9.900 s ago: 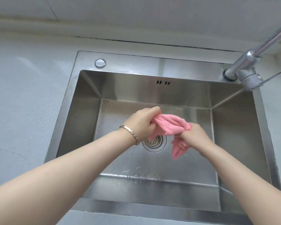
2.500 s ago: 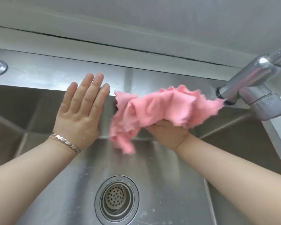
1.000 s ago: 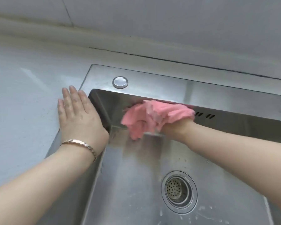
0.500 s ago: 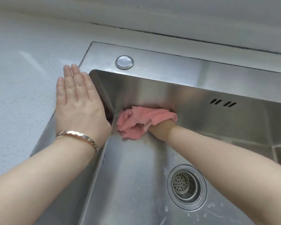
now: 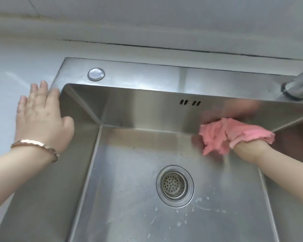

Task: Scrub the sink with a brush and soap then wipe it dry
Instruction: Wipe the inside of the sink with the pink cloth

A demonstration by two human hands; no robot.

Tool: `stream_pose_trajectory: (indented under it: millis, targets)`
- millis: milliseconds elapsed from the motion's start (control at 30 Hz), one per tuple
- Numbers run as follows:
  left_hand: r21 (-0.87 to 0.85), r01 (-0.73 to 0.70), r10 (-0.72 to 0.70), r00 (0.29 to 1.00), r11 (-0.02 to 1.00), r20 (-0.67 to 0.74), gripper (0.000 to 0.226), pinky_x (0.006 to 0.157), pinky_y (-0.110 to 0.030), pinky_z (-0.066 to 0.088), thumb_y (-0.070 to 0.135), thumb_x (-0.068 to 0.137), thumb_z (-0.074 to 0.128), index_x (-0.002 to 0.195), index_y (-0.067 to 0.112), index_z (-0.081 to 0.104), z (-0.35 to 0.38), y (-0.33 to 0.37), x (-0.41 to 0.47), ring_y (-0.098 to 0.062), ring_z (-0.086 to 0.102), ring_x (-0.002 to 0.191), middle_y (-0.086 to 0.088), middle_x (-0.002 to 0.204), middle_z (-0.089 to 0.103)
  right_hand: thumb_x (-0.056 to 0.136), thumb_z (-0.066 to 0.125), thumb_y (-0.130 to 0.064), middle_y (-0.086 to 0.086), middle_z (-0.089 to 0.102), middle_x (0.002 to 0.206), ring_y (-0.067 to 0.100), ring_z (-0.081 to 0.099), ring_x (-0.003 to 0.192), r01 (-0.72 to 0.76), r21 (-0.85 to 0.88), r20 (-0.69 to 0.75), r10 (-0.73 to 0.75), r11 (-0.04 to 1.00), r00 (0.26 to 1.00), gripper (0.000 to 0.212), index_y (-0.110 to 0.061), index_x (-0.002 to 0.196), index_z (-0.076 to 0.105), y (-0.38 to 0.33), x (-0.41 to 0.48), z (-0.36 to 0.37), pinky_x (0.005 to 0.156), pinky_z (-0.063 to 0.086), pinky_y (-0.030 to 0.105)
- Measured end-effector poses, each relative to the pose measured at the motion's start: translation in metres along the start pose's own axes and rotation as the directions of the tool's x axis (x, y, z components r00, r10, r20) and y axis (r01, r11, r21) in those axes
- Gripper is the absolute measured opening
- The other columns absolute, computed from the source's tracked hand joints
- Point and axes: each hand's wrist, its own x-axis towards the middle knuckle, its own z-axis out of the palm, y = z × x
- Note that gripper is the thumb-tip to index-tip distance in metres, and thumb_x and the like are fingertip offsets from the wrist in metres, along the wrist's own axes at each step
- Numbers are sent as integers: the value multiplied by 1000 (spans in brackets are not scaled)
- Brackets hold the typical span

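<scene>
Your right hand [image 5: 244, 149] lay under the pink cloth [image 5: 231, 134], pressing it low against the back wall of the sink [image 5: 147, 79] near its right corner; its fingers were hidden, so the grip could not be told. Your left hand [image 5: 40, 119] rested flat, fingers straight, across the sink's left rim and the counter [image 5: 5, 81].

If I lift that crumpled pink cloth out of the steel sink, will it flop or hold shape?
Likely floppy: the crumpled pink cloth bunches in folds and drapes over the right hand. Probably light, since one hand handles it. Possibly damp and clingy: droplets dot the floor of the stainless steel sink.
</scene>
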Motion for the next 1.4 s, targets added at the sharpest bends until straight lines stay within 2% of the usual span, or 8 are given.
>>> stream_pose_trajectory:
  millis: [100, 200, 333, 533, 667, 967, 1267, 1400]
  targets:
    - [-55, -15, 15, 1000, 998, -2, 63, 112, -48, 16, 22, 74, 29, 133, 10, 45, -24, -19, -1, -30, 22, 140, -14, 150, 28, 76, 52, -58, -14, 49, 84, 9, 55, 72, 415, -16, -246, -406, 910, 880, 40, -29, 98, 66, -161, -91, -23, 57, 46, 26]
    - [-141, 4, 6, 997, 990, 70, 53, 115, -40, 13, 20, 85, 31, 137, 17, 43, -44, -36, -2, -21, 23, 140, -4, 151, 28, 98, 33, -37, 2, 47, 123, 19, 39, 128, 684, -261, -167, -730, 681, 663, 47, -16, 139, 41, -295, -239, -69, 105, 28, 24]
    - [-131, -40, 55, 992, 991, 113, 56, 112, -42, 21, 21, 81, 30, 135, 16, 46, -53, -64, -3, -25, 32, 136, -5, 149, 32, 87, 14, -34, 9, 21, 155, 31, 17, 142, 894, 68, -223, -866, 443, 447, 60, -27, 144, 36, -376, -308, -45, 117, 9, 37]
    - [-100, -58, 71, 989, 993, 128, 57, 109, -38, 20, 25, 80, 28, 134, 20, 48, -48, -84, -7, -25, 36, 133, -5, 148, 35, 100, 42, -25, -5, 56, 123, 5, 47, 113, 131, 986, -166, -620, -102, 767, 28, -21, 123, 57, -421, -385, 3, 100, 33, 20]
    - [-163, -44, 64, 990, 986, 122, 57, 111, -40, 19, 22, 80, 28, 134, 20, 47, -41, -85, -9, -22, 33, 135, -4, 148, 35, 89, 58, -34, -11, 55, 88, -3, 52, 70, 106, 991, -133, -638, -80, 758, 30, -15, 69, 67, -390, -436, 28, 64, 41, 12]
    - [-339, -4, 20, 999, 941, 43, 57, 113, -38, 22, 16, 80, 29, 134, 14, 46, -50, -104, -2, -20, 32, 136, -8, 144, 39, 84, 66, -29, 4, 32, 129, 21, 39, 117, 500, 776, -325, -435, 385, 840, 7, -23, 83, 69, -473, -395, -36, 84, 20, 10]
    - [-453, 61, -38, 998, 889, 60, 43, 107, -19, 19, 0, 94, 37, 135, 13, 43, -45, -88, 6, -14, 30, 135, -5, 144, 38, 82, 68, -25, -34, 47, 111, -20, 46, 102, 253, 967, -243, -347, -17, 906, 44, -47, 106, 38, -449, -423, 1, 98, 30, 5]
    - [-427, -27, 70, 994, 904, 86, 44, 108, -19, 16, 17, 90, 36, 131, 18, 49, -35, -79, 9, -13, 28, 137, -1, 147, 34, 96, 42, -42, -3, 54, 74, 5, 49, 61, -8, 999, 19, -329, 37, 944, 21, -31, 113, 49, -459, -379, 7, 58, 41, 10]
